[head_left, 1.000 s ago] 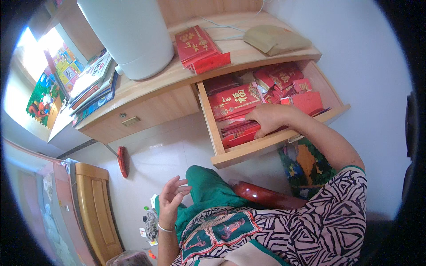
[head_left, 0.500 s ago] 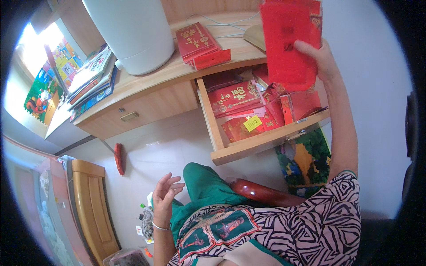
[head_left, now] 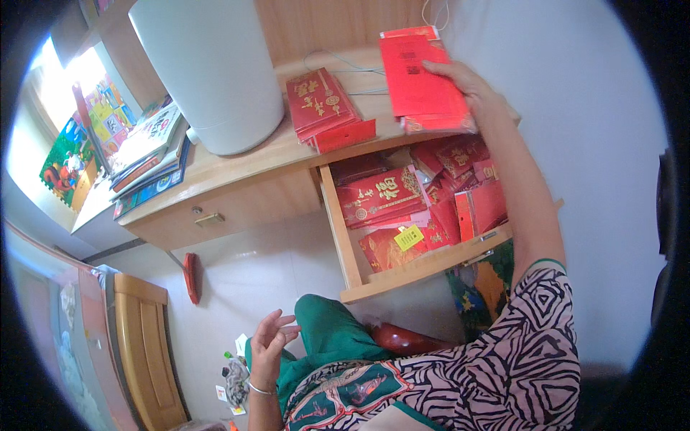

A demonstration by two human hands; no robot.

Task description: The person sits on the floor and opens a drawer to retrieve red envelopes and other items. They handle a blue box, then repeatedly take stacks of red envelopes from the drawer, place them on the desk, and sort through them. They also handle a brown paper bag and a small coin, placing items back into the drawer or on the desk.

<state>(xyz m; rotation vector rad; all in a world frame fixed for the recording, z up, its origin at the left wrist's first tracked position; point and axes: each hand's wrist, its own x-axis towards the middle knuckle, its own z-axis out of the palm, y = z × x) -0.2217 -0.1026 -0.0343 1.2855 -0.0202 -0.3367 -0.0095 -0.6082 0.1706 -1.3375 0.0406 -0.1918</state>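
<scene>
My right hand (head_left: 466, 86) grips a stack of red envelopes (head_left: 419, 90), thumb on top, above the back right of the desktop. Beneath that arm an open drawer (head_left: 424, 271) holds many more red packets (head_left: 381, 195), several with gold printing. Among them lies a small yellow label (head_left: 408, 238). Left of the held stack, a pile of dark red envelopes (head_left: 321, 108) rests on the desk, its front one jutting over the edge. My left hand (head_left: 269, 345) hovers beside my left knee, holding nothing, its fingers loosely curved and apart.
A large white cylindrical appliance (head_left: 212, 79) stands on the desk (head_left: 215, 167). Books and magazines (head_left: 154, 147) are piled at its left. Thin white cables (head_left: 345, 59) run along the back. A wooden bed end (head_left: 147, 345) stands at lower left, and a red-brown chair part (head_left: 410, 339) beside my leg.
My right hand has carried the red envelopes leftward, off the drawer and over the desktop, uncovering more packets inside. My left hand stays near my knee. The whole view has shifted slightly.
</scene>
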